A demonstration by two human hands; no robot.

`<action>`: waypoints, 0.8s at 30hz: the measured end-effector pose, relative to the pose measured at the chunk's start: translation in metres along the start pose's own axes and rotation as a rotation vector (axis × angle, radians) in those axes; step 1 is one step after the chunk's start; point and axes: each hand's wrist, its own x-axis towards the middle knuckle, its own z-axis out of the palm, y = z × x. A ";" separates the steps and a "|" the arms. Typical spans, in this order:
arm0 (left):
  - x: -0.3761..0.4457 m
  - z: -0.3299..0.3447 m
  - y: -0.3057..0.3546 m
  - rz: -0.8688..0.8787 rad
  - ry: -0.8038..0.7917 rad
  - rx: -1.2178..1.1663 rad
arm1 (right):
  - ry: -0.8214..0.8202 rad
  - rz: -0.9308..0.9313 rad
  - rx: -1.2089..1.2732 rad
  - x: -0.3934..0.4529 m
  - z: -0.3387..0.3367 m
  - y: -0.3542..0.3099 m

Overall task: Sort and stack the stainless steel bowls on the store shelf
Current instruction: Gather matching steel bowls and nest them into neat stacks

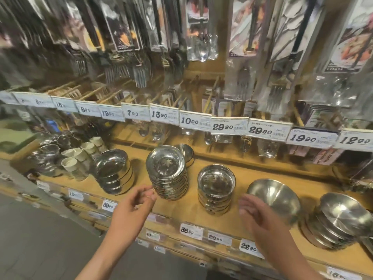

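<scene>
Left grip: your left hand (pixel 135 201) is released, fingers loosely curled and grasping nothing, just beside the tall plate stack (pixel 168 174).
Right grip: your right hand (pixel 254 214) is blurred, looks released and grasps nothing, between the short stack (pixel 216 189) and the single deep bowl (pixel 274 196).
Where the bowls sit: all on the wooden shelf (pixel 181 207), spread left to right.
Topple risk: a sideways nudge at the tall stack's base could tip it, judging by its height.
Slide risk: the leaning stack (pixel 341 221) at far right is tilted toward the shelf edge and could slip off.
Stacks counted: four.
Loose bowls: one deep bowl, plus one small dish (pixel 184 151) behind the tall stack.
White cups (pixel 80 155): about five.
</scene>
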 end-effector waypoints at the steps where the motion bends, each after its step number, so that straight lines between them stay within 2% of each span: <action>1: 0.006 -0.014 0.002 0.004 0.008 0.003 | -0.012 -0.017 -0.027 0.009 0.013 -0.010; 3: 0.019 -0.044 0.004 0.018 0.014 0.014 | -0.022 -0.055 -0.092 0.027 0.038 -0.031; 8: 0.061 -0.109 0.006 0.044 0.009 0.050 | 0.013 -0.095 -0.064 0.071 0.100 -0.070; 12: 0.103 -0.134 0.010 0.088 -0.021 0.153 | 0.024 -0.116 -0.153 0.101 0.129 -0.095; 19: 0.185 -0.104 0.014 0.173 -0.154 0.296 | -0.013 0.006 -0.242 0.156 0.133 -0.099; 22: 0.220 -0.083 0.013 0.186 -0.195 0.329 | -0.028 0.097 -0.382 0.193 0.126 -0.085; 24: 0.245 -0.068 0.010 0.192 -0.215 0.425 | -0.110 0.193 -0.484 0.219 0.124 -0.073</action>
